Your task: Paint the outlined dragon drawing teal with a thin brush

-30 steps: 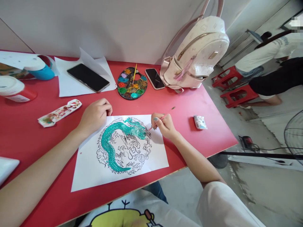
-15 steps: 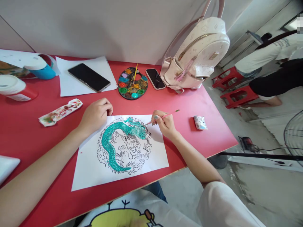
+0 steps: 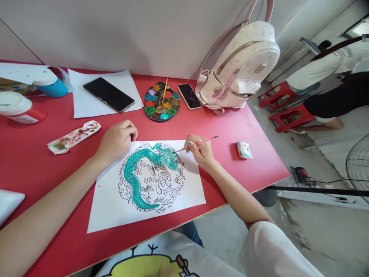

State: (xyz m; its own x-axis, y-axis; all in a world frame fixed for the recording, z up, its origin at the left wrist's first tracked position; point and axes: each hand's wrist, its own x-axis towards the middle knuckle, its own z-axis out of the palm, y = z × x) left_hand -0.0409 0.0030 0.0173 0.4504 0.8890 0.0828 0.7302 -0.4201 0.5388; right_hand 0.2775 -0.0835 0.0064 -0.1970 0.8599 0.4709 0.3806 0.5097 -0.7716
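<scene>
1. Head view, landmark: dragon sheet (image 3: 148, 182), white, black outlines, body largely teal, lying on red table (image 3: 161, 132)
2. Right hand (image 3: 201, 152): grasping pink paintbrush (image 3: 212, 138), at the sheet's upper right, tip at the dragon
3. Left hand (image 3: 117, 140): at the sheet's upper left corner, fingers curled; palm hidden, cannot tell whether clenched
4. Paint palette (image 3: 156, 101): beyond the sheet, yellow-handled brush (image 3: 165, 86) resting on it
5. Small packet (image 3: 243, 149): right of the sheet

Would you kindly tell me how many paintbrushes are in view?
2: a pink brush in the right hand, and a yellow brush lying on the palette. Others may be hidden, for instance behind the bottles.
</scene>
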